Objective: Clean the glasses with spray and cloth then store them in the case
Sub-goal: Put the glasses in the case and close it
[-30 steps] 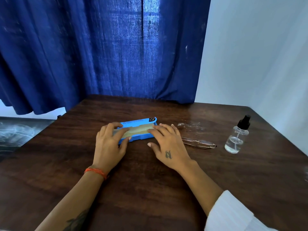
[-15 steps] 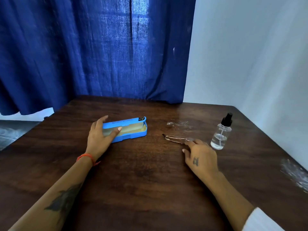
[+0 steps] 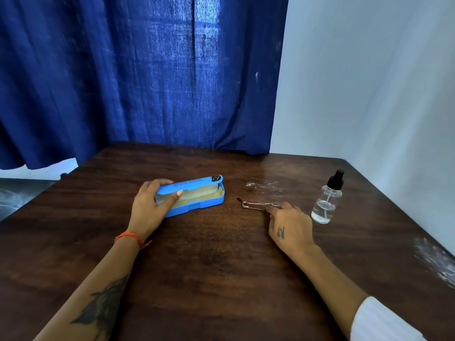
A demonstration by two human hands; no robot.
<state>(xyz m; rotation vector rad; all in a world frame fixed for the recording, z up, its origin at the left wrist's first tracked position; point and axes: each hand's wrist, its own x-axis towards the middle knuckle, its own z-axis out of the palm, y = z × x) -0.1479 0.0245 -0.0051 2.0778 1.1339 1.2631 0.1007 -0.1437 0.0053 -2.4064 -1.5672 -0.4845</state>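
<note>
Blue case (image 3: 197,201) (open) in left hand (image 3: 150,207); grip seemingly loose.

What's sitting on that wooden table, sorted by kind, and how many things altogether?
Glasses case, blue, lid ajar: 1
Folded glasses: 1
Spray bottle, clear with black cap: 1
Clear plastic wrapper: 1
Total: 4

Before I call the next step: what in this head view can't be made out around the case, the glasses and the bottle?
- Case interior: left end hidden by the left hand.
- Glasses: lenses too thin and clear to judge; right end hidden under the right hand.
- Clear item behind the glasses: transparent, unidentifiable.
- Spray bottle: nozzle direction too small.
</note>
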